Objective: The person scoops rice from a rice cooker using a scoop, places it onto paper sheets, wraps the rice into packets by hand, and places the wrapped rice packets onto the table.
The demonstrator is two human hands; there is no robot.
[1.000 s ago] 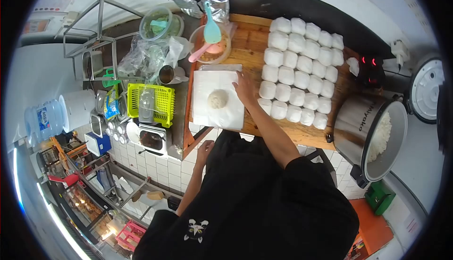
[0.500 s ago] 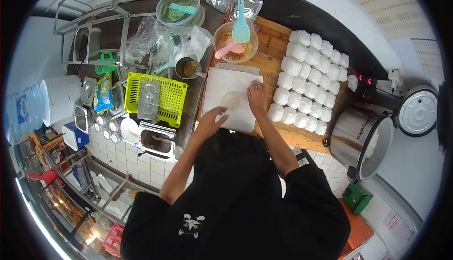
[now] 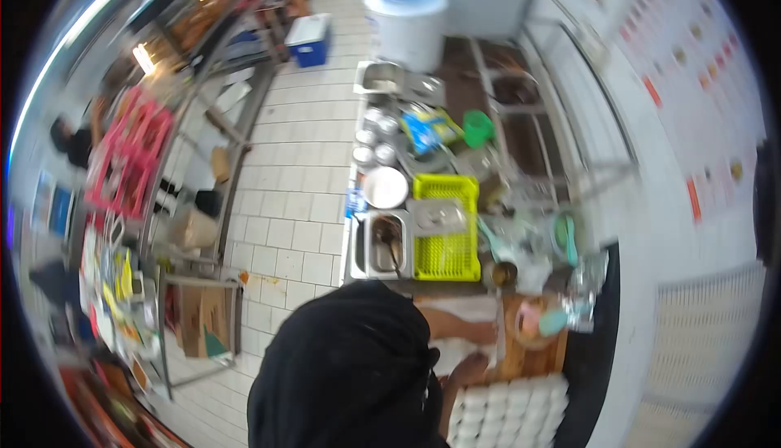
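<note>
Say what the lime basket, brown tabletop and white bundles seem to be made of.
Lime basket: likely satin plastic, from its even colour and regular holes. Brown tabletop: probably wood, from its warm tone; finish blurred. White bundles: perhaps matte paper, showing no clear shine.

Illumination was bright. A strip light [image 3: 85, 21] glared at ten o'clock, a lamp [image 3: 144, 58] inward of it. Motion blur smeared the white packets [image 3: 508, 411] at five o'clock. Fisheye distortion curved the periphery; corners were black.
</note>
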